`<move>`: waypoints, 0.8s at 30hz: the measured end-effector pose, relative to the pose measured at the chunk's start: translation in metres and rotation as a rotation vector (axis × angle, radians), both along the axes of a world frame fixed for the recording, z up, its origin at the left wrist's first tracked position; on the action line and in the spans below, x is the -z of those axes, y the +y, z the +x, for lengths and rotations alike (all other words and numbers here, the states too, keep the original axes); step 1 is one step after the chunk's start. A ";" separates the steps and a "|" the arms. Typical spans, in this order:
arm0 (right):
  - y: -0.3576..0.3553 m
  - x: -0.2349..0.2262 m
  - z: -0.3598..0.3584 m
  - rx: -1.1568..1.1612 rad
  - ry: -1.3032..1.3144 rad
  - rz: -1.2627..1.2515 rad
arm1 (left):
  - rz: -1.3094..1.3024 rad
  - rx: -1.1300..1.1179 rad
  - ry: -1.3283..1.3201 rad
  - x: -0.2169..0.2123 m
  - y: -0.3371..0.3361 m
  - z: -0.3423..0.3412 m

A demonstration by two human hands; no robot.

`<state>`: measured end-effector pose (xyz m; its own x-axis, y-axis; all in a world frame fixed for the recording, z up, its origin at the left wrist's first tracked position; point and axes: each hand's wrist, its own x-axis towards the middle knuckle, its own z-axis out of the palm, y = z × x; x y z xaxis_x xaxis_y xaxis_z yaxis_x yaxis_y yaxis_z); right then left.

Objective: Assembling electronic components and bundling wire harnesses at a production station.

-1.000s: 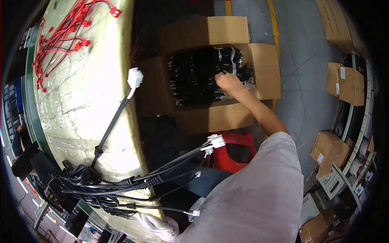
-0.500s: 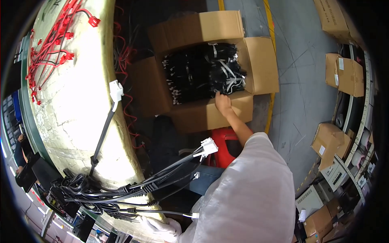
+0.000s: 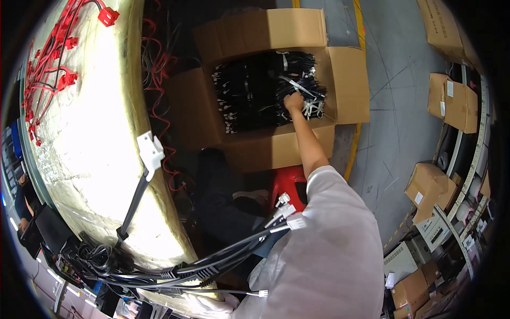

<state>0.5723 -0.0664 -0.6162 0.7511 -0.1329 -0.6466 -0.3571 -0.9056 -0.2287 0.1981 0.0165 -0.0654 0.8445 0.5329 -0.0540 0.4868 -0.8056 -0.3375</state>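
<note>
My right hand [image 3: 294,101] reaches down into an open cardboard box [image 3: 348,87], its fingers curled over black cables [image 3: 255,95] with white ends, which are tied in bundles with pale straps [image 3: 291,82]. What the fingers hold is hidden. At the lower edge, my left hand [image 3: 215,304], in a white glove, is at the near edge of the worktable [image 3: 95,143]; its fingers cannot be made out. Above it, thicker black cables [image 3: 223,254] with white connectors [image 3: 287,210] stretch past the table edge. One separate connector [image 3: 151,151] stands up nearer the camera.
Red cables [image 3: 53,69] with red plugs lie at the table's far left. A red stool [image 3: 287,183] is beside the box. Cartons [image 3: 451,103] and a rack [image 3: 481,143] line the right side, beyond a yellow floor line [image 3: 355,151]. A coiled red cord [image 3: 159,101] hangs by the table.
My right hand has moved from the box's near edge further in, onto the cables. The loose thick cables have shifted, their connectors now nearer my right sleeve. The view has shifted slightly.
</note>
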 end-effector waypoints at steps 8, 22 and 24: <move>-0.018 0.068 0.010 0.760 0.183 0.335 | 0.020 0.030 0.020 -0.002 0.006 0.001; -0.041 -0.030 0.036 0.828 0.442 0.770 | -0.128 0.120 -0.093 -0.009 0.008 -0.004; -0.049 -0.074 0.032 0.738 0.436 0.742 | -0.178 0.112 -0.100 -0.011 0.011 -0.001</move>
